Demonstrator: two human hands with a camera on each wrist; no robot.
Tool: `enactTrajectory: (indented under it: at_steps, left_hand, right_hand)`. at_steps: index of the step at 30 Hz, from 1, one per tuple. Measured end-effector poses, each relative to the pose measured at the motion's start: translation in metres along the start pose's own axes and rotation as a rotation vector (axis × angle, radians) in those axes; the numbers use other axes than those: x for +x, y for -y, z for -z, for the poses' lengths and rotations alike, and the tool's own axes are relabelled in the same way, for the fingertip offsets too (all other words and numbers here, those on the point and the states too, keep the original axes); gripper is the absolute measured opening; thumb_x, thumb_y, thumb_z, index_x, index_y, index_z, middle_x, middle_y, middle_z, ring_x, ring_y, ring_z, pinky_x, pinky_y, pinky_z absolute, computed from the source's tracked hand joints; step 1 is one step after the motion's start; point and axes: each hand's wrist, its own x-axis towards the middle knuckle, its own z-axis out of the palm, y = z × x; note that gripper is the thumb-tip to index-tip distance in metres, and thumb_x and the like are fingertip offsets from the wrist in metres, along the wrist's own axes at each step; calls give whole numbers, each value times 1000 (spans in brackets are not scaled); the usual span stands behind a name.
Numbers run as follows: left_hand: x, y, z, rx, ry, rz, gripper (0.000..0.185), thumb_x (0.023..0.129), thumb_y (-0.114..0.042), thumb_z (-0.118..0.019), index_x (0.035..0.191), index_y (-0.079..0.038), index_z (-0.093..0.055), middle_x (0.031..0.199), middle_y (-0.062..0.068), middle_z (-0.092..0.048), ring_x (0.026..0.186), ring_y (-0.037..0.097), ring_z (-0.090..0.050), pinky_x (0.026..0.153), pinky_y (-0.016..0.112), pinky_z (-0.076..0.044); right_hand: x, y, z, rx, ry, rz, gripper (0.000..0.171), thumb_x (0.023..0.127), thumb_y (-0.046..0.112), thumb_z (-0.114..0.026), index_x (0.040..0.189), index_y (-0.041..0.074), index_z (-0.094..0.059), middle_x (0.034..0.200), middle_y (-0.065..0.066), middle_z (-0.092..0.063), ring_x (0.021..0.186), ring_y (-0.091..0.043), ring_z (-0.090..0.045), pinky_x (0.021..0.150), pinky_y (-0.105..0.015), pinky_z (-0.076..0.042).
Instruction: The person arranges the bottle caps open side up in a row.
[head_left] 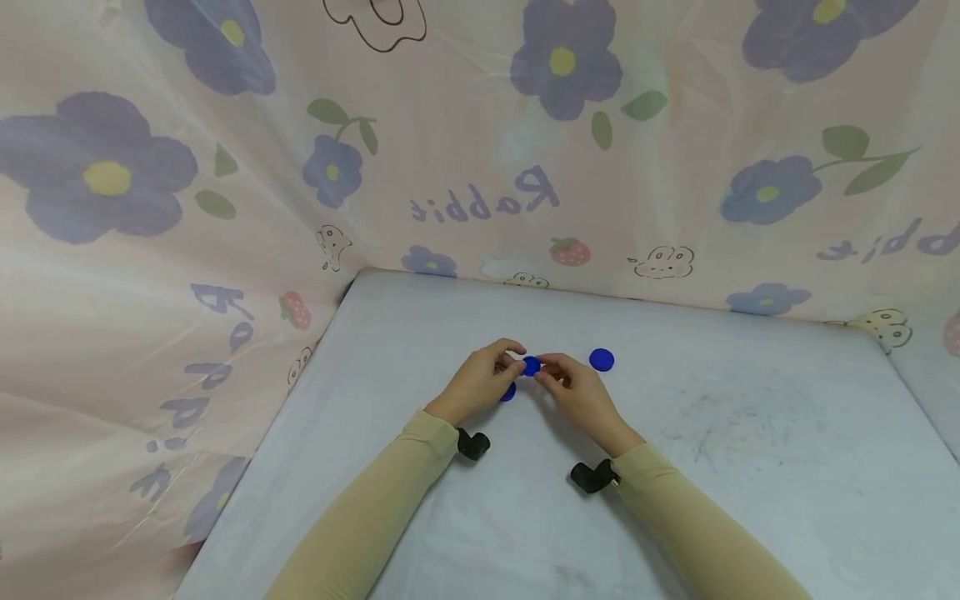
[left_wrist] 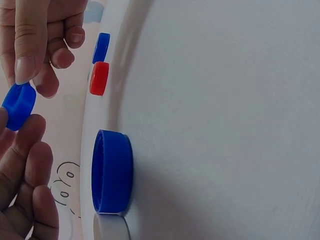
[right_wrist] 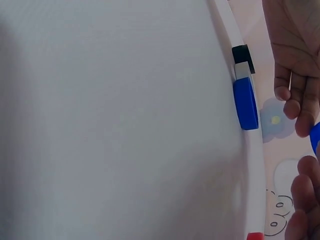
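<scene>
Both hands meet above the middle of the grey table (head_left: 750, 433), toward its far edge. The left hand (head_left: 480, 382) and the right hand (head_left: 577, 392) pinch one small blue cap (head_left: 531, 366) between them, fingertips pressed against it from both sides, and it hangs clear of the tabletop. In the left wrist view that cap (left_wrist: 19, 106) sits between a thumb tip above and fingers (left_wrist: 30, 150) below, curled in on it. In the right wrist view only a sliver of it (right_wrist: 315, 137) shows at the picture's edge, beside the curled fingers (right_wrist: 300, 107).

Under the left hand a second blue cap (head_left: 508, 392) lies flat on the table, half hidden by the palm; the left wrist view shows it large and ribbed (left_wrist: 112, 171). A third blue cap (head_left: 602, 360) lies just to the right of the hands, nearer the far edge. The left wrist view also picks up a red cap (left_wrist: 99, 78) next to it. Black wrist mounts (head_left: 472, 443) sit at the beige sleeves (head_left: 375, 517). A flowered cloth (head_left: 225, 167) walls in the table's far and left edges.
</scene>
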Motion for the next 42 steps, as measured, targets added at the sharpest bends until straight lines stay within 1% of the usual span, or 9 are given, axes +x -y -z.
enactTrajectory:
  at_steps: [4, 7, 14, 17, 19, 24, 28, 37, 42]
  left_hand:
    - [-1, -2, 1, -1, 0, -3, 26, 100, -30, -55, 124, -20, -57, 99, 4, -68, 80, 10, -62, 69, 29, -50]
    - [-1, -3, 1, 11, 10, 0, 24, 99, -30, -57, 121, -22, -59, 97, 0, -68, 81, 9, -60, 70, 28, -50]
    - [-1, -1, 2, 95, 87, -1, 34, 91, -26, -69, 123, -21, -59, 95, -11, -63, 88, 7, -59, 77, 29, -49]
    - [1, 3, 2, 165, 85, -23, 32, 90, -26, -71, 121, -20, -61, 97, -10, -62, 92, 7, -58, 81, 29, -48]
    - [2, 4, 2, 229, 64, -55, 31, 89, -26, -72, 118, -19, -63, 101, -9, -62, 96, 10, -56, 88, 32, -45]
    - [3, 4, 4, 409, 43, -110, 29, 87, -34, -74, 112, -21, -68, 116, -5, -61, 108, 18, -49, 98, 40, -33]
    - [2, 4, 3, 481, 71, -107, 32, 84, -40, -75, 110, -22, -70, 119, -2, -59, 111, 21, -46, 95, 40, -31]
    - [-1, 4, -1, 538, 125, -85, 32, 85, -41, -74, 111, -25, -69, 120, -2, -59, 112, 22, -46, 94, 44, -31]
    - [0, 4, -2, 574, 144, -76, 32, 85, -41, -74, 112, -25, -69, 121, -1, -59, 112, 22, -47, 94, 44, -31]
  right_hand:
    - [0, 1, 1, 1, 0, 14, 34, 94, 22, -65, 126, 13, -61, 94, 2, -69, 78, -15, -57, 67, -31, -47]
    - [0, 2, 1, -1, 5, 22, 33, 94, 21, -65, 126, 12, -60, 94, 2, -69, 78, -15, -58, 67, -31, -47]
    - [-1, -1, 0, -4, 11, 5, 30, 93, 21, -67, 122, 12, -63, 92, 1, -68, 76, -15, -57, 64, -30, -47]
    - [-1, -1, -1, -6, 37, -7, 30, 94, 23, -66, 121, 12, -63, 91, 2, -68, 75, -15, -58, 62, -29, -48]
    - [-1, 0, -2, -2, 54, -17, 29, 94, 23, -66, 121, 12, -64, 90, 2, -68, 76, -15, -58, 63, -29, -48]
    - [-1, 0, -4, -12, 93, -43, 29, 92, 21, -69, 118, 11, -64, 88, 3, -66, 74, -14, -58, 62, -28, -48]
    - [-3, -2, -5, -20, 136, -74, 28, 89, 19, -72, 115, 10, -65, 86, 4, -65, 75, -14, -57, 65, -29, -48]
    - [-5, -4, -7, -36, 189, -123, 27, 86, 22, -75, 109, 12, -66, 85, 5, -64, 79, -13, -59, 77, -34, -49]
    - [-4, -7, -8, -48, 194, -121, 25, 85, 22, -76, 107, 13, -67, 83, 5, -62, 77, -13, -58, 75, -33, -49]
